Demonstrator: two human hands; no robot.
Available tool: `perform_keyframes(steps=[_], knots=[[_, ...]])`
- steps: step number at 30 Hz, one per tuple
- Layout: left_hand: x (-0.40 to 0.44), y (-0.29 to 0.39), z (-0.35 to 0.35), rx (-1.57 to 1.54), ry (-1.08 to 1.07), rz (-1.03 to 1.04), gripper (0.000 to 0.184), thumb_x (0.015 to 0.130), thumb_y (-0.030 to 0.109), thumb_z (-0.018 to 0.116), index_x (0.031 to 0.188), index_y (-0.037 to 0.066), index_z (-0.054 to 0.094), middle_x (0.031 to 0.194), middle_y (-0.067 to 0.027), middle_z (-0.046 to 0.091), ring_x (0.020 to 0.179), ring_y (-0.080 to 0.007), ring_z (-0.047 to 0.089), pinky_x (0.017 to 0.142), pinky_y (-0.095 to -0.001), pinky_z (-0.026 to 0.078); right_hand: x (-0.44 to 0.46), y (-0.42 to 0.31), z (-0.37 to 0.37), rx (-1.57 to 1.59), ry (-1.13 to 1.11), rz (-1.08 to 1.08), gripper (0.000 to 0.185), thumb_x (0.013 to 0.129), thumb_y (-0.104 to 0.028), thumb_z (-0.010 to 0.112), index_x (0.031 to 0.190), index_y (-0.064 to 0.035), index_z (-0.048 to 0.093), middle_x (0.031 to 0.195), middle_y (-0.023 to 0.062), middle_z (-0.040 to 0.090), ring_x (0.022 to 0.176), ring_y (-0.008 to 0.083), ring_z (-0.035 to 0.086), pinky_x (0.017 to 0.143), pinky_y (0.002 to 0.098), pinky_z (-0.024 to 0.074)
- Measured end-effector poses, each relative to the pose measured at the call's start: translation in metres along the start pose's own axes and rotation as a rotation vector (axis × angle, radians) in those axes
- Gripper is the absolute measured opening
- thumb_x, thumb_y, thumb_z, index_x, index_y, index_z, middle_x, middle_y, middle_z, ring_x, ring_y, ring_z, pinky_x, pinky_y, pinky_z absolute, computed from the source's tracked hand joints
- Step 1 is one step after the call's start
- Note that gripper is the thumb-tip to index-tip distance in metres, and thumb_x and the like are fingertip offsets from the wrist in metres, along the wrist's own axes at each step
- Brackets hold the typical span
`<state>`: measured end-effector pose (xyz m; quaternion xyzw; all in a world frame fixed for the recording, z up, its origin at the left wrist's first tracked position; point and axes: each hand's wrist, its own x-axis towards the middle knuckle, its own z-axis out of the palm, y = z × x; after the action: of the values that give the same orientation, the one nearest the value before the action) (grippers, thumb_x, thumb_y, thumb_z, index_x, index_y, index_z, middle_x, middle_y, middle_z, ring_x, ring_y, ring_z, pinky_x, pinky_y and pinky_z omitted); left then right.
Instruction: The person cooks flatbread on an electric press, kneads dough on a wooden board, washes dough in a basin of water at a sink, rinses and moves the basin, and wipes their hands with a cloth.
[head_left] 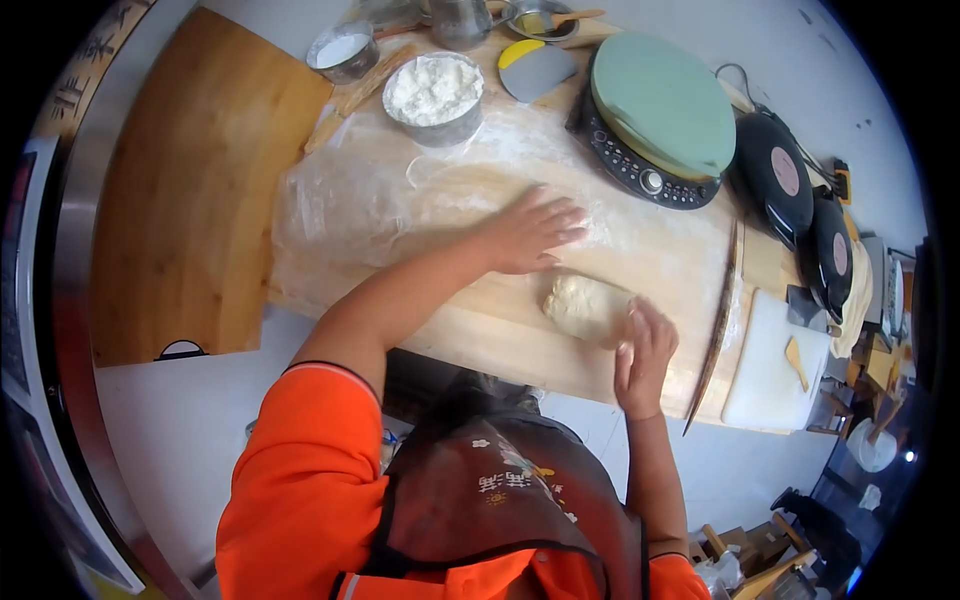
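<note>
Head view: from my remote station I record one pale lump of dough (582,306) lying on the wooden table (665,265), close to the edge nearest the wearer. Its surface is uneven and its shape is oblong.

The left hand (540,235) is palm down just beyond the dough, fingers extended and slightly spread. I see a gap between this hand and the dough; I cannot tell whether the palm bears on the table. The right hand (645,360) is at the right end of the dough, fingers bent and touching it. I cannot tell whether those fingers grip the lump or only rest against it.

White powder marks the table beyond the left hand. Further back I note a metal bowl (440,132) heaped with white flour (433,88), and to its right a grey scraper (540,78) with a yellow edge. A clear plastic sheet (340,205) lies left of the left hand, beside a brown wooden panel (205,190).

To the right of the scraper stands a round appliance (625,165) with a control panel, under a green disc (665,105). A long thin stick (715,345) lies between the dough and a white board (758,375), which carries a small wooden spatula (796,360).
</note>
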<state>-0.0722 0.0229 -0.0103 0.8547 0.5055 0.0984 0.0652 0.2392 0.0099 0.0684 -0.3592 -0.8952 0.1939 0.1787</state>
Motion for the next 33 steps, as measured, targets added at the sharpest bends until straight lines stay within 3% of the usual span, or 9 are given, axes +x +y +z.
perform_keyframes(steps=[3,6,9,11,14,18,22,27,33], knots=[[-0.030,-0.006,-0.012,0.161,-0.070,-0.499,0.061,0.096,0.038,0.050,0.150,0.013,0.035,0.160,-0.0109,0.022,0.150,-0.0270,0.014,0.117,-0.0597,0.007,0.013,0.017,0.012,-0.365,0.128,0.182,0.050,0.097,-0.022,0.048,0.142,-0.0017,0.040,0.144,0.0217,0.040,0.131,0.0421,0.038,0.111,0.0546,0.0251],[-0.050,-0.024,-0.011,0.257,0.126,-0.852,0.062,0.096,0.035,0.051,0.150,0.009,0.034,0.161,-0.0113,0.021,0.150,-0.0269,0.013,0.115,-0.0637,0.006,0.005,0.045,0.032,0.022,0.048,0.318,0.056,0.096,-0.022,0.053,0.144,0.0002,0.035,0.146,0.0251,0.034,0.132,0.0418,0.036,0.111,0.0499,0.0290],[-0.029,0.020,0.000,-0.376,0.229,-0.403,0.069,0.092,0.034,0.060,0.150,0.008,0.033,0.160,-0.0127,0.022,0.149,-0.0280,0.018,0.119,-0.0498,0.013,-0.004,0.038,0.022,0.182,0.030,0.241,0.070,0.086,-0.020,0.069,0.143,0.0017,0.034,0.140,0.0265,0.038,0.131,0.0415,0.037,0.110,0.0468,0.0328],[-0.011,0.078,-0.036,-0.394,-0.008,-0.029,0.089,0.077,0.030,0.078,0.151,0.015,0.031,0.154,-0.0144,0.033,0.138,-0.0345,0.038,0.115,-0.0471,0.028,-0.007,0.035,0.015,0.196,0.023,0.175,0.076,0.078,-0.019,0.078,0.139,0.0012,0.039,0.135,0.0247,0.042,0.126,0.0403,0.041,0.107,0.0449,0.0369],[0.004,0.096,-0.022,-0.406,-0.114,-0.196,0.093,0.073,0.026,0.082,0.150,0.014,0.032,0.146,-0.0163,0.041,0.134,-0.0381,0.041,0.111,-0.0476,0.033,0.009,0.041,0.007,0.295,-0.072,0.340,0.070,0.076,-0.018,0.080,0.133,0.0001,0.044,0.129,0.0232,0.046,0.120,0.0387,0.047,0.102,0.0437,0.0412],[0.015,0.074,-0.055,-0.150,0.148,-0.310,0.084,0.076,0.021,0.078,0.147,0.015,0.034,0.136,-0.0172,0.047,0.122,-0.0381,0.049,0.108,-0.0482,0.033,0.058,0.034,0.004,0.199,0.216,0.011,0.057,0.077,-0.012,0.077,0.126,-0.0007,0.049,0.122,0.0216,0.051,0.114,0.0389,0.049,0.097,0.0440,0.0426],[0.002,0.053,-0.083,-0.264,-0.041,-0.419,0.068,0.082,0.025,0.070,0.142,0.009,0.042,0.137,-0.0156,0.047,0.127,-0.0352,0.044,0.110,-0.0536,0.028,0.063,0.038,0.019,0.135,0.108,-0.038,0.045,0.083,-0.012,0.070,0.123,-0.0019,0.052,0.125,0.0214,0.051,0.116,0.0401,0.048,0.103,0.0496,0.0361],[-0.004,0.110,-0.014,-0.119,0.348,-0.465,0.051,0.085,0.020,0.063,0.134,0.010,0.053,0.136,-0.0156,0.049,0.129,-0.0346,0.044,0.110,-0.0528,0.029,0.046,0.000,0.054,-0.124,0.103,-0.065,0.055,0.094,-0.034,0.050,0.143,-0.0099,0.044,0.148,0.0160,0.041,0.139,0.0394,0.033,0.112,0.0596,0.0193],[0.053,0.042,-0.007,-0.040,0.289,-0.737,0.037,0.091,0.035,0.056,0.119,0.012,0.062,0.119,-0.0112,0.058,0.115,-0.0318,0.050,0.103,-0.0505,0.033,0.136,0.046,0.075,-0.221,0.050,0.074,0.037,0.098,-0.030,0.043,0.126,-0.0109,0.057,0.121,0.0124,0.060,0.114,0.0320,0.055,0.096,0.0466,0.0415]])
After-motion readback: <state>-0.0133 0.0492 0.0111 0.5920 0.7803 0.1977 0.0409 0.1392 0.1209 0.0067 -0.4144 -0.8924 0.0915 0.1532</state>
